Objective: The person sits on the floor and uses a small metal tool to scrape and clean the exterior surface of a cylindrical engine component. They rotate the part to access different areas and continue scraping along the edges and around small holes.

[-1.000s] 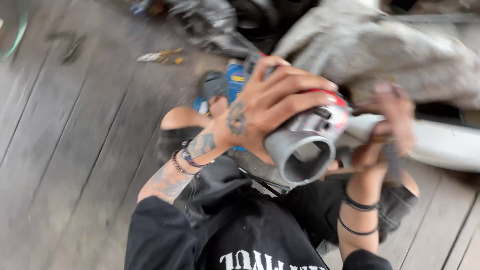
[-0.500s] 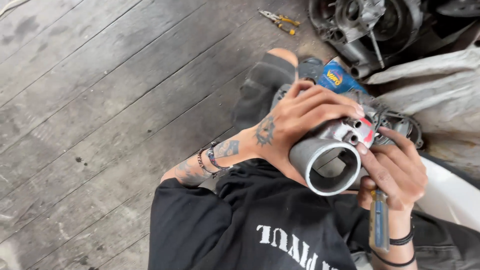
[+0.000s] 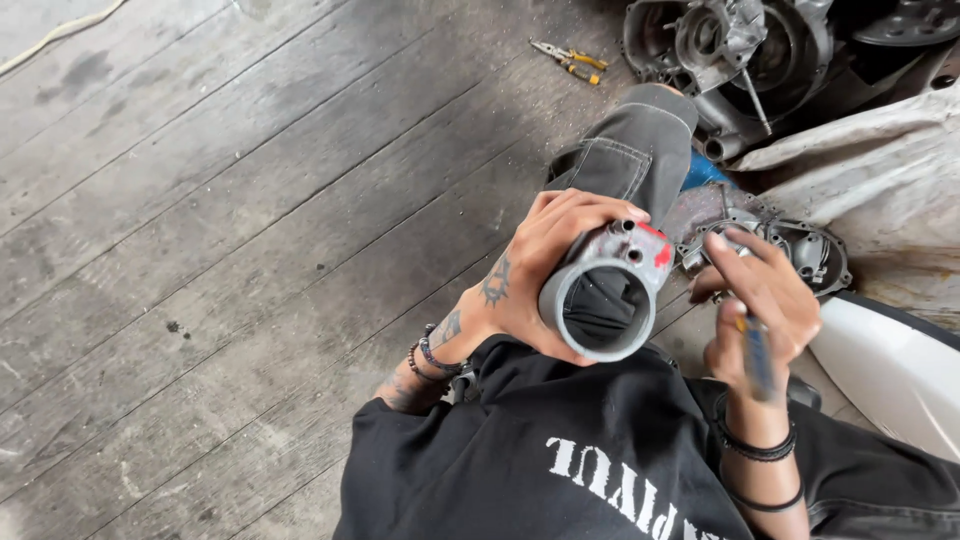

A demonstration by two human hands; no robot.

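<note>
Tool blurred in right hand

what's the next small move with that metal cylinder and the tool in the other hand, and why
Probably bring the blue-handled tool across to the open end of the grey metal cylinder. The left hand grips the cylinder with its bore facing the camera, while the right hand holds the tool just beside it, its tip apparently clear of the rim.
</note>
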